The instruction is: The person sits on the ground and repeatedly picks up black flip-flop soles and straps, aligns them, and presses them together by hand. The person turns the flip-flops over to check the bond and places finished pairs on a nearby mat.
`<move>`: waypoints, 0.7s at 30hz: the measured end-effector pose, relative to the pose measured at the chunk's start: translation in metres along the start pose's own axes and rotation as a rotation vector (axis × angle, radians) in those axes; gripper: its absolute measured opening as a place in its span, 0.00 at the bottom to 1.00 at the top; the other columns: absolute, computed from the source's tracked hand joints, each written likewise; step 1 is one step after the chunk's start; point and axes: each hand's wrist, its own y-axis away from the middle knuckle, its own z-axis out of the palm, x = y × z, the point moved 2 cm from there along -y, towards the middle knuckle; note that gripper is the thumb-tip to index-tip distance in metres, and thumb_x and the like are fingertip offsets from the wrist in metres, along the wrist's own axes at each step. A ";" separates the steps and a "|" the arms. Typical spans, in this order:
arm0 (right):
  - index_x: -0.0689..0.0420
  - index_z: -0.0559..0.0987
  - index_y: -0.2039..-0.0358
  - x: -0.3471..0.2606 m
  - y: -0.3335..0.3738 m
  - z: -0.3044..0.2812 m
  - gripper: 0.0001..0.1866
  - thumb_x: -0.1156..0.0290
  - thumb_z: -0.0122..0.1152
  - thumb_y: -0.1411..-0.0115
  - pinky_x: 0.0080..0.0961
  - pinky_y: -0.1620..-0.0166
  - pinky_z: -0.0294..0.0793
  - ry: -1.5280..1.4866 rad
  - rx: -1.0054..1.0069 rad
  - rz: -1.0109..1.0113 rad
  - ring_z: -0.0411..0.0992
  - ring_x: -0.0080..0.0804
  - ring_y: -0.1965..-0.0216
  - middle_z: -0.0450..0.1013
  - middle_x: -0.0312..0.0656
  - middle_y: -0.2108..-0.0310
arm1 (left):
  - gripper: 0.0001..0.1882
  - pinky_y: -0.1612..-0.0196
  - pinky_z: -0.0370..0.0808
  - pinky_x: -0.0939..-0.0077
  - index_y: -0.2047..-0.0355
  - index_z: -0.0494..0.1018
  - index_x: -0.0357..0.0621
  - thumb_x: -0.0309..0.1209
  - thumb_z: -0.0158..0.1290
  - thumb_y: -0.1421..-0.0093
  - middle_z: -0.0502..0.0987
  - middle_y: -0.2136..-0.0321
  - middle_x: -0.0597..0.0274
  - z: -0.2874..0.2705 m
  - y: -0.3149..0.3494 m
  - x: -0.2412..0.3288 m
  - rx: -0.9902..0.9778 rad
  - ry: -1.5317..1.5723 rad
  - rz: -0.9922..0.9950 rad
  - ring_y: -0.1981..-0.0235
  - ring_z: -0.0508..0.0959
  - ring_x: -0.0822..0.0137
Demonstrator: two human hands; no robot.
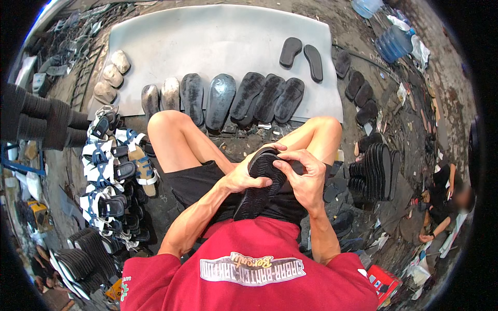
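A red box (383,282) with dark markings on its top lies at the near right, just beside the person's right elbow, tilted on the littered floor. A white printed patch (252,269), long and scroll-shaped with a yellow flourish above it, sits across the back of the red shirt (249,269) at the near middle. A small round green-and-white badge (124,290) shows on the shirt's left sleeve. At the near left, a yellow packet (115,290) with dark print pokes out beside that sleeve. Pale wrappers and paper scraps (420,272) lie at the near right, too small to tell apart.
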 end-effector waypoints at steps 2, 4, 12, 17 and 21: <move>0.61 0.89 0.60 0.003 0.001 0.000 0.09 0.78 0.79 0.42 0.25 0.55 0.80 -0.022 0.019 0.005 0.81 0.26 0.62 0.85 0.40 0.64 | 0.48 0.25 0.59 0.63 0.26 0.61 0.42 0.29 0.70 0.46 0.66 0.30 0.60 0.002 -0.001 0.001 0.021 -0.037 0.017 0.28 0.65 0.65; 0.61 0.89 0.60 -0.002 0.004 -0.007 0.09 0.79 0.79 0.42 0.24 0.56 0.80 0.042 0.008 -0.024 0.81 0.25 0.63 0.85 0.40 0.64 | 0.47 0.25 0.59 0.63 0.28 0.63 0.41 0.30 0.70 0.47 0.67 0.31 0.59 0.008 -0.001 -0.010 0.024 0.023 0.016 0.29 0.65 0.65; 0.58 0.88 0.60 -0.013 0.011 0.015 0.11 0.75 0.80 0.43 0.26 0.63 0.80 0.127 0.172 -0.074 0.80 0.27 0.69 0.83 0.40 0.66 | 0.31 0.34 0.70 0.67 0.37 0.72 0.38 0.42 0.66 0.35 0.78 0.43 0.61 0.001 0.003 0.011 0.138 -0.095 -0.035 0.41 0.75 0.68; 0.60 0.78 0.52 -0.001 0.016 0.036 0.23 0.81 0.80 0.45 0.26 0.56 0.80 0.162 0.163 -0.165 0.78 0.27 0.63 0.70 0.41 0.55 | 0.25 0.33 0.71 0.66 0.37 0.73 0.38 0.33 0.63 0.31 0.80 0.45 0.59 -0.013 0.021 0.024 0.168 -0.244 0.029 0.41 0.76 0.68; 0.59 0.78 0.53 -0.004 0.015 0.050 0.19 0.78 0.78 0.42 0.28 0.59 0.80 -0.031 0.179 -0.142 0.79 0.33 0.63 0.72 0.45 0.56 | 0.25 0.34 0.71 0.65 0.38 0.73 0.39 0.35 0.64 0.31 0.80 0.45 0.58 -0.018 0.032 0.023 0.254 -0.165 0.033 0.42 0.77 0.67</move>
